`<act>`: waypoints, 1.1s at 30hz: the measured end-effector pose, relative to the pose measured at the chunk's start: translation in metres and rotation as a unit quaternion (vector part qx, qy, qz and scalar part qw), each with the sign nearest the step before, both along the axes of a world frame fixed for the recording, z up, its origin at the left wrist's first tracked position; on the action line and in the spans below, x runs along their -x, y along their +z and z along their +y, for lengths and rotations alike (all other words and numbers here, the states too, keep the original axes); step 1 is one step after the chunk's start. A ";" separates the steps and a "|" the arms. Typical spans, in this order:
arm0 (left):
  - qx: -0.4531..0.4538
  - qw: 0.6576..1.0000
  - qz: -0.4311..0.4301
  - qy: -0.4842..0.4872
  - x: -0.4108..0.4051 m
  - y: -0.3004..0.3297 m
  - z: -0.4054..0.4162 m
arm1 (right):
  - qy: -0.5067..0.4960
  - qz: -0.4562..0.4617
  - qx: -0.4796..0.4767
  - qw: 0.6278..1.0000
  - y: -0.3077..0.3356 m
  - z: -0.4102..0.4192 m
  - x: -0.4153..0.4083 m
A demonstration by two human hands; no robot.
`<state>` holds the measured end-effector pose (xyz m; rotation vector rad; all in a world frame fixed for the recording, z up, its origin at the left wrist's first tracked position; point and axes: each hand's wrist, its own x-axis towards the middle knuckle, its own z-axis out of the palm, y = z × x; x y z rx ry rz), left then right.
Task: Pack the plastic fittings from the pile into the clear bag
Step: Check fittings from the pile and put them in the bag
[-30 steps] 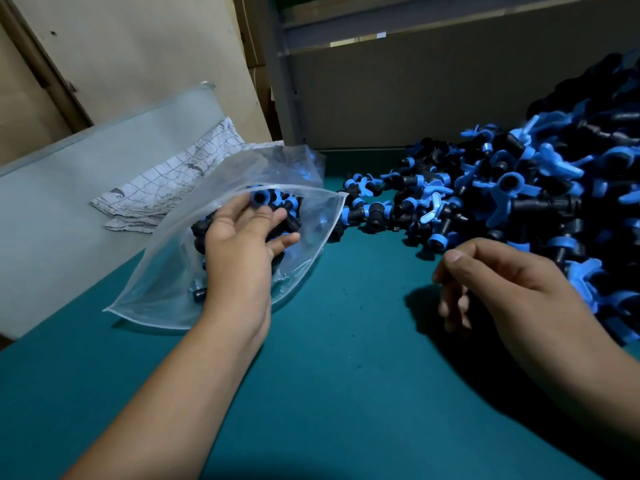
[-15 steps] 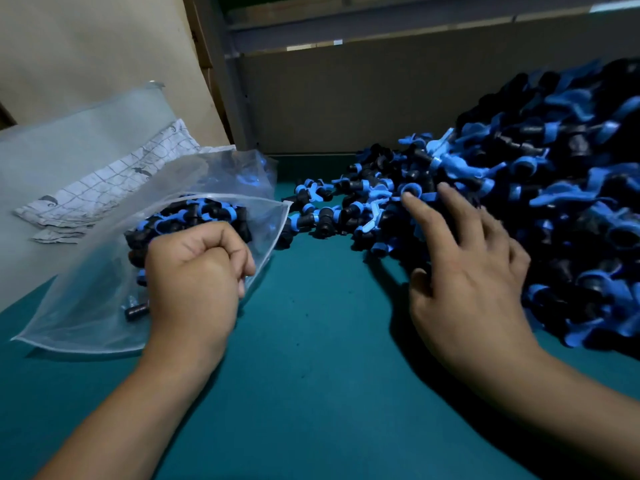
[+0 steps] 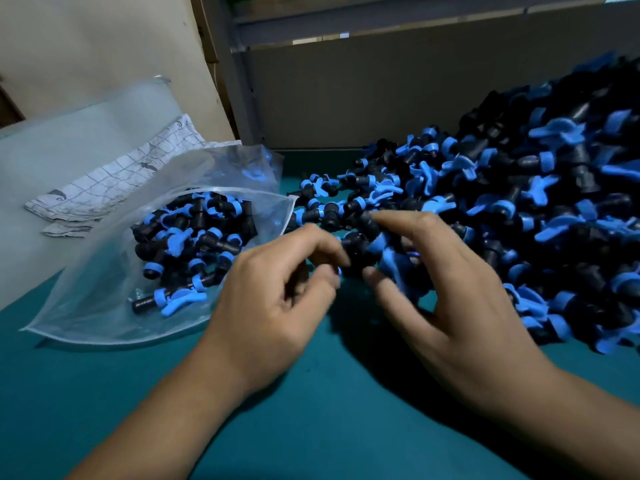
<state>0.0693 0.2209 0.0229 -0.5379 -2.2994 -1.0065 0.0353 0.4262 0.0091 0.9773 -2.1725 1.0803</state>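
So the work surface is a teal green mat (image 3: 311,427), with a beige wall and a grey panel (image 3: 398,98) behind it. The pile of black-and-blue fittings (image 3: 519,209) heaps up on the right; the clear bag (image 3: 104,299) lies left, mouth open, part filled. Both hands meet at the pile's near edge: left hand (image 3: 273,299) and right hand (image 3: 446,296) pinching fittings, blurry though. A folded patterned cloth (image 3: 114,188) sits behind the bag.

a: what is different from a second ago?
b: the left hand (image 3: 277,299) has left the clear bag (image 3: 104,299) and now meets the right hand (image 3: 446,292) at the near edge of the pile (image 3: 519,209).
a: and the right hand?
b: it went from the table into the pile; both pinch black and blue fittings (image 3: 363,251) there, blurred.
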 end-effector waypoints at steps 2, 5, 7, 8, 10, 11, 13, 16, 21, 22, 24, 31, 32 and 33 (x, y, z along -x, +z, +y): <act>-0.017 0.999 -0.026 -0.011 -0.001 -0.001 0.002 | 0.022 -0.051 0.033 0.998 -0.001 0.002 0.001; -0.054 0.997 -0.062 -0.008 0.004 -0.003 -0.002 | 0.103 -0.177 0.072 0.976 0.000 0.003 0.002; -0.102 0.989 -0.108 -0.030 0.006 -0.006 -0.004 | 0.131 -0.211 0.096 0.964 0.001 0.003 0.004; -0.128 0.982 -0.133 -0.051 0.006 -0.007 -0.004 | 0.131 -0.211 0.102 0.963 0.002 0.002 0.005; -0.167 0.965 -0.173 -0.106 0.008 -0.010 0.000 | 0.122 -0.183 0.093 0.971 0.003 0.002 0.007; -0.177 0.958 -0.181 -0.132 0.008 -0.012 0.002 | 0.119 -0.165 0.081 0.976 0.003 0.002 0.008; -0.191 0.953 -0.173 -0.157 0.008 -0.013 0.007 | 0.116 -0.140 0.064 0.981 0.003 0.002 0.007; -0.202 0.951 -0.163 -0.167 0.009 -0.012 0.007 | 0.109 -0.129 0.052 0.984 0.003 0.000 0.004; -0.219 0.949 -0.158 -0.160 0.008 -0.010 0.000 | 0.110 -0.156 0.019 0.981 0.004 0.000 0.002; -0.240 0.943 -0.163 -0.163 0.008 -0.009 0.000 | 0.106 -0.151 0.015 0.983 0.003 0.000 0.001; -0.258 0.935 -0.172 -0.175 0.008 -0.009 0.001 | 0.109 -0.150 0.003 0.983 0.002 0.001 -0.001; -0.236 0.952 -0.113 -0.158 0.007 -0.005 0.000 | 0.101 -0.138 0.016 0.985 0.000 0.001 0.003; -0.255 0.949 -0.109 -0.150 0.007 -0.005 0.000 | 0.085 -0.125 0.032 0.988 -0.001 0.000 0.005; -0.276 0.945 -0.106 -0.138 0.009 -0.006 -0.001 | 0.071 -0.123 0.059 0.988 -0.002 0.000 0.007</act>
